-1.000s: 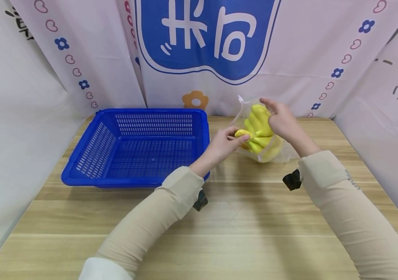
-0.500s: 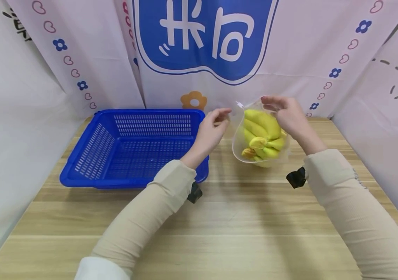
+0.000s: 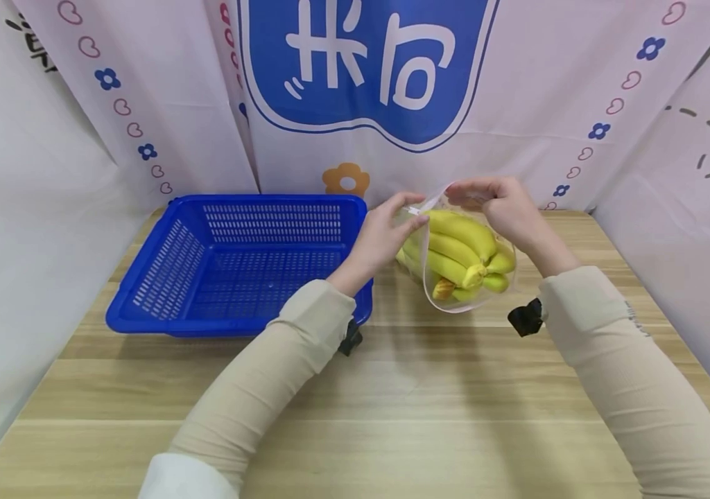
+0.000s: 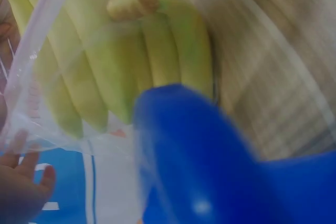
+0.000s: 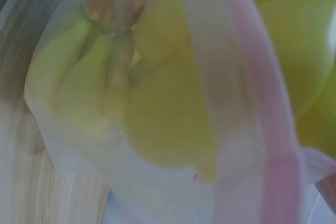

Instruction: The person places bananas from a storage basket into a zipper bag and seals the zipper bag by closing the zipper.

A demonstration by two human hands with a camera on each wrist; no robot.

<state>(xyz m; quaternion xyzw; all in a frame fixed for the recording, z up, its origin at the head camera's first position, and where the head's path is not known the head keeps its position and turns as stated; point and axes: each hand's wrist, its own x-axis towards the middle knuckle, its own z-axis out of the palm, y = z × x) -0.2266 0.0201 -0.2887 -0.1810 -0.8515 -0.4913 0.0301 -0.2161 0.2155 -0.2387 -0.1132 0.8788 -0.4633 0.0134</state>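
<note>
A clear zip bag (image 3: 428, 287) with a pale slider (image 3: 414, 211) stands on the table, mouth toward me, with yellow bananas (image 3: 457, 239) inside. My left hand (image 3: 375, 239) pinches the bag's edge beside the slider, thumb below and index finger above. At the top right of the mouth, my right hand (image 3: 512, 211) holds the rim with its fingertips. The left wrist view has bananas (image 4: 86, 51) and a brownish stem end (image 4: 131, 5) through the plastic. A pink zip strip (image 5: 281, 145) crosses the right wrist view, blurred, in front of the bananas.
To the left of the bag stands a blue plastic basket (image 3: 239, 322) with slotted walls and nothing in it; its right end is close to my left hand. A white printed cloth (image 3: 517, 104) hangs behind the wooden table (image 3: 417, 423).
My left hand let go of the bananas, drew back left, then took the bag's edge by the slider. The bag's mouth has swung lower and left, and the bananas have settled inside.
</note>
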